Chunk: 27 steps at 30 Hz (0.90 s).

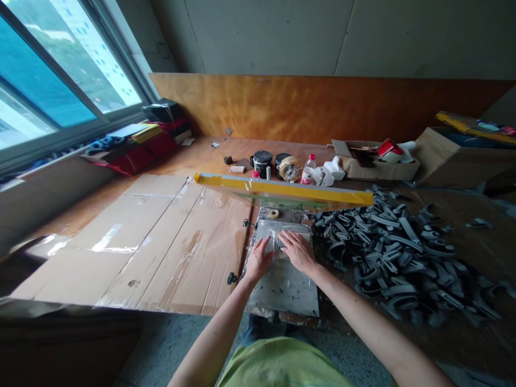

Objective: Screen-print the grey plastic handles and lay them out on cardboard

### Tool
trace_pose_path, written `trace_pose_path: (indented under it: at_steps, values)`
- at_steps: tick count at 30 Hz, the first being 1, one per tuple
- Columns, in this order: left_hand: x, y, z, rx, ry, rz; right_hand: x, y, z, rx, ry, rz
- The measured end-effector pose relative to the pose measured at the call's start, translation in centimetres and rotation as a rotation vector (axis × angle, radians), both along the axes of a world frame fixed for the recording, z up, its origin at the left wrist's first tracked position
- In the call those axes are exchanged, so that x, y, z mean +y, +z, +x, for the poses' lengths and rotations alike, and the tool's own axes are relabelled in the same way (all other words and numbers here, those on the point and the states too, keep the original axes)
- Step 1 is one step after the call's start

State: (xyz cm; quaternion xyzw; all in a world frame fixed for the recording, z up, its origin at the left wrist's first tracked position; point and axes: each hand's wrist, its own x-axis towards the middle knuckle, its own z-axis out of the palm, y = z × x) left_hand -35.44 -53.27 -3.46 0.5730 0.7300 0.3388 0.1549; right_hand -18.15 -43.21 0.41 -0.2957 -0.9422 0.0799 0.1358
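Observation:
My left hand (259,259) is at the left part of a scuffed grey metal plate (278,293), its fingers stretched out and thumb apart. Just to the right, my right hand (297,250) lies flat over the same plate with fingers extended. Between the hands is a small patch that looks shiny or pale; I cannot make out what it is. Beyond my fingertips a frame edged with yellow tape (286,191) is raised above the plate's far end. A tape roll (273,213) sits beneath it. Black knobs (231,278) stick out at the plate's left side.
Right of the plate spreads a heap of grey plastic parts (391,242). Flattened cardboard (161,247) covers the bench on the left. Behind the frame stand black tubs (263,163), a red-capped bottle (308,169) and an open cardboard box (374,166).

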Motion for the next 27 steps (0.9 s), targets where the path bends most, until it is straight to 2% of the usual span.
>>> trace_pose_path:
  at_steps: [3,6,13,15,17,19,20,23,25,27]
  values:
    - [1.7,-0.4,0.3,0.066,-0.09,-0.06,0.3,-1.6,-0.2,-0.023,-0.047,-0.039]
    - [1.5,-0.5,-0.2,0.139,-0.164,-0.109,0.4,-2.2,0.0,-0.01,-0.058,-0.043]
    - [-0.2,-0.3,-0.9,0.218,-0.298,-0.133,0.0,-0.3,-0.2,-0.056,-0.051,-0.043]
    - [-0.8,-0.2,-1.4,0.164,-0.3,-0.114,-0.2,0.0,-0.2,-0.056,0.004,-0.013]
    - [-1.1,0.7,-2.4,0.046,-0.238,-0.063,-0.3,-0.1,-0.1,-0.054,0.066,-0.006]
    - [-1.0,2.9,-4.0,-0.154,-0.101,0.027,-0.4,-0.3,0.0,-0.051,0.09,-0.02]
    - [-0.7,4.5,-5.0,-0.275,-0.005,0.088,-0.4,-0.5,0.1,-0.046,0.088,-0.024]
    - [0.8,11.3,-8.2,-0.603,0.255,0.352,-0.5,-0.8,-0.1,-0.015,0.078,-0.012]
    - [2.1,16.1,-9.8,-0.72,0.262,0.556,-0.5,-0.8,-0.3,0.006,0.078,0.001]
    - [3.2,19.7,-10.5,-0.741,0.178,0.606,-0.3,-0.8,-0.2,0.021,0.028,0.018]
